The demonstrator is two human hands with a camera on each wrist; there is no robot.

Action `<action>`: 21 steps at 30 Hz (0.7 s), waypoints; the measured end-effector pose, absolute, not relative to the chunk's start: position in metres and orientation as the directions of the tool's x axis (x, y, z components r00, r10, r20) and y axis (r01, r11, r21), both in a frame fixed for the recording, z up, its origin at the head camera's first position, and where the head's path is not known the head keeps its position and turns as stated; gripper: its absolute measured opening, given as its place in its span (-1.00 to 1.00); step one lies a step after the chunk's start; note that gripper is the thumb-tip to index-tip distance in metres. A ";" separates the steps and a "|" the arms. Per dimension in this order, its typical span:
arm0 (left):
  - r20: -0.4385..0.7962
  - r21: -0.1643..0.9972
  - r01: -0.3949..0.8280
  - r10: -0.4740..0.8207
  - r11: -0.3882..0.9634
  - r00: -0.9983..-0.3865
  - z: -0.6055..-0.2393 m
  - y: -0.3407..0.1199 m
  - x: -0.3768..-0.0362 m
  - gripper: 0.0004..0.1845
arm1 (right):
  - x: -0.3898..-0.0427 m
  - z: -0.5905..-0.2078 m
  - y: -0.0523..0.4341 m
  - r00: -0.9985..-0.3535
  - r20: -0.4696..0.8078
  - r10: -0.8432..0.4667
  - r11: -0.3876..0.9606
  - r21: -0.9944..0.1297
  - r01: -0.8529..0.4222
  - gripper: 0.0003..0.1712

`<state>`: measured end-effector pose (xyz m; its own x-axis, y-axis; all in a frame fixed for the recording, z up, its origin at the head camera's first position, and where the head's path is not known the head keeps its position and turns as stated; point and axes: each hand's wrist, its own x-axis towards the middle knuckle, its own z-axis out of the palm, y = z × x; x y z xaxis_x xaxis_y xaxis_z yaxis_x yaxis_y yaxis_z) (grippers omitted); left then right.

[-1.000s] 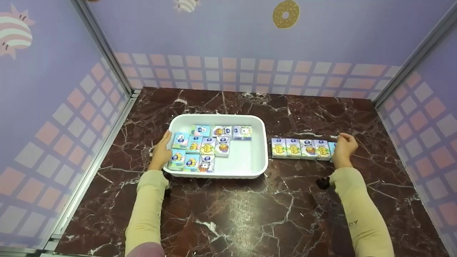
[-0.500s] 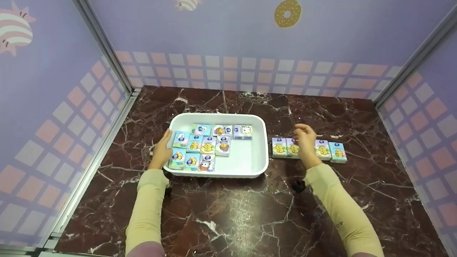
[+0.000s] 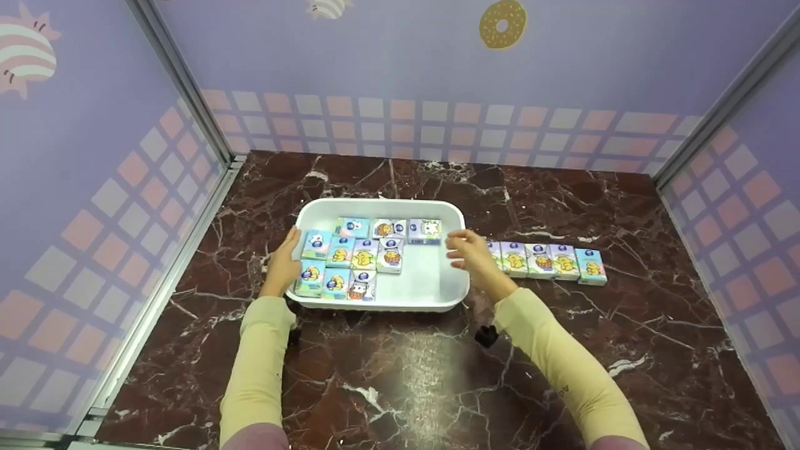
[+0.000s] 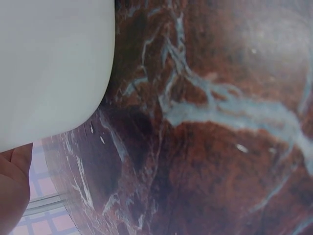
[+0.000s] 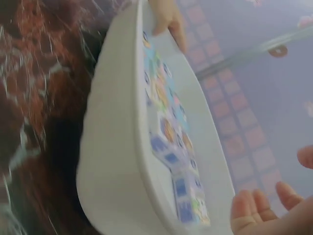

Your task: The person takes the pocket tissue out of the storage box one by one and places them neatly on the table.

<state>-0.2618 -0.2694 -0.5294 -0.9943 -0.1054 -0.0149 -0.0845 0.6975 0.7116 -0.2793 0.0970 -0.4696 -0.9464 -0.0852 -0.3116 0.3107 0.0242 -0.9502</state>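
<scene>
I see my left hand [image 3: 282,262] resting flat against the left rim of the white tray [image 3: 451,219], fingers straight, gripping nothing. My right hand [image 3: 472,255] hovers over the tray's right rim, fingers relaxed and empty. Tissue packs in the tray [image 3: 350,259] fill its left half and back edge; the right half of the tray floor is bare. A row of packs [image 3: 550,261] lies on the desk [image 3: 406,375] just right of the tray. In front of the tray the desk is open marble
</scene>
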 end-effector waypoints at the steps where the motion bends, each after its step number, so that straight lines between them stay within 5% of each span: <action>1: -0.015 0.712 -0.086 -0.107 0.697 -0.994 -0.530 -0.269 -0.262 -0.17 | -0.278 -0.471 0.092 -0.938 -0.328 -0.113 0.036 -0.945 0.326 -0.58; 21: -0.010 0.725 -0.088 -0.118 0.683 -0.993 -0.529 -0.269 -0.262 -0.19 | -0.264 -0.501 0.027 -0.792 -0.514 -0.329 0.049 -0.847 0.529 -0.73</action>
<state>-0.2620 -0.2693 -0.5291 -0.9929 -0.1184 -0.0095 -0.0885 0.6835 0.7246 -0.2639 0.0274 -0.5005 -0.7920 -0.3292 -0.5141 0.5294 0.0490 -0.8470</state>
